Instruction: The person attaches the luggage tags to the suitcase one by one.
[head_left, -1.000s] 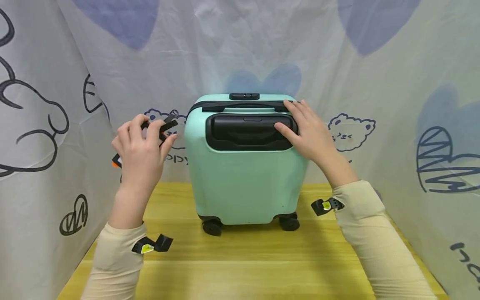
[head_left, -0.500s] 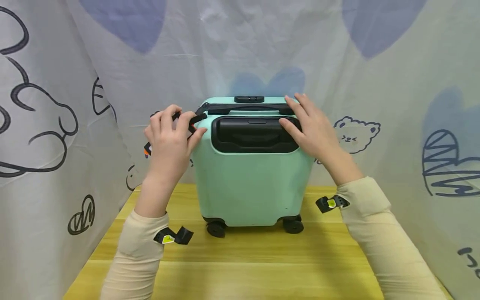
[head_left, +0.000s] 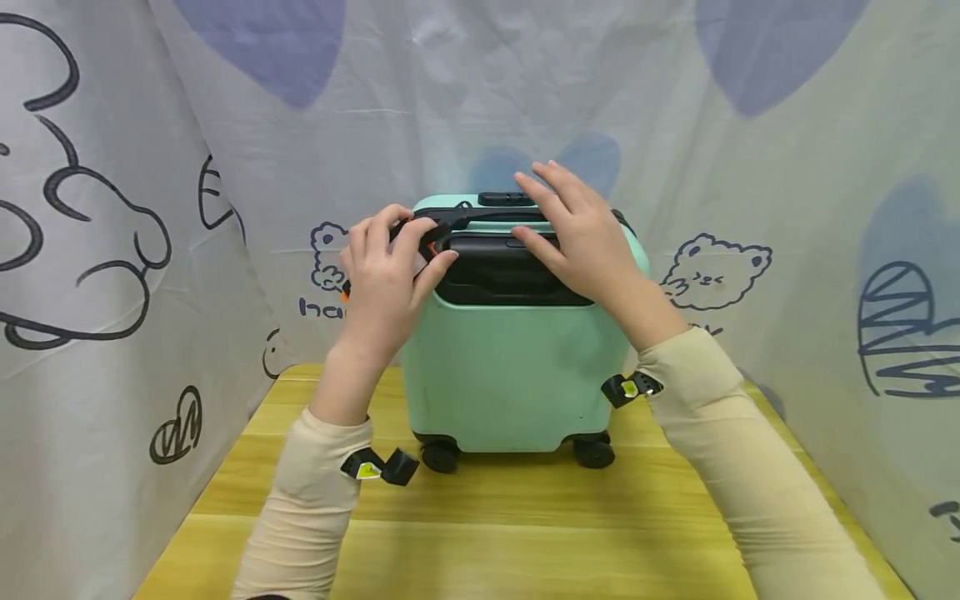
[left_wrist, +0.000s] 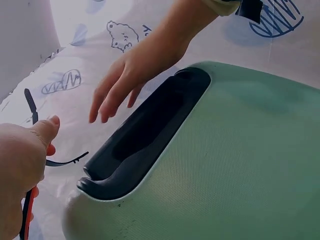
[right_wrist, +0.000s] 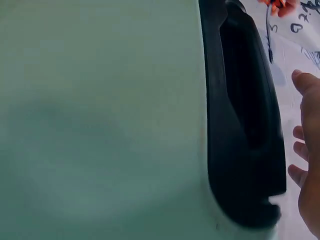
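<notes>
A mint green suitcase (head_left: 517, 375) stands upright on its wheels, a black handle recess (head_left: 517, 271) near its top. At its upper left corner, my left hand (head_left: 382, 279) grips a black item with red-orange edges, seen in the left wrist view as a thin black and red piece (left_wrist: 27, 215) with a dark strap end sticking out. My right hand (head_left: 585, 242) is spread in front of the suitcase's upper right part, fingers apart and holding nothing. In the right wrist view that hand (right_wrist: 311, 145) is beside the recess; whether it touches the case is unclear.
A wooden surface (head_left: 480, 533) lies under the suitcase. White cloth (head_left: 420, 142) with drawn bears and blue hearts hangs behind and at both sides. On top of the case is a small black lock (head_left: 506, 199).
My left hand has moved right with the black item, from beside the case to its upper left corner. My right hand has come off the case's right top and shifted left.
</notes>
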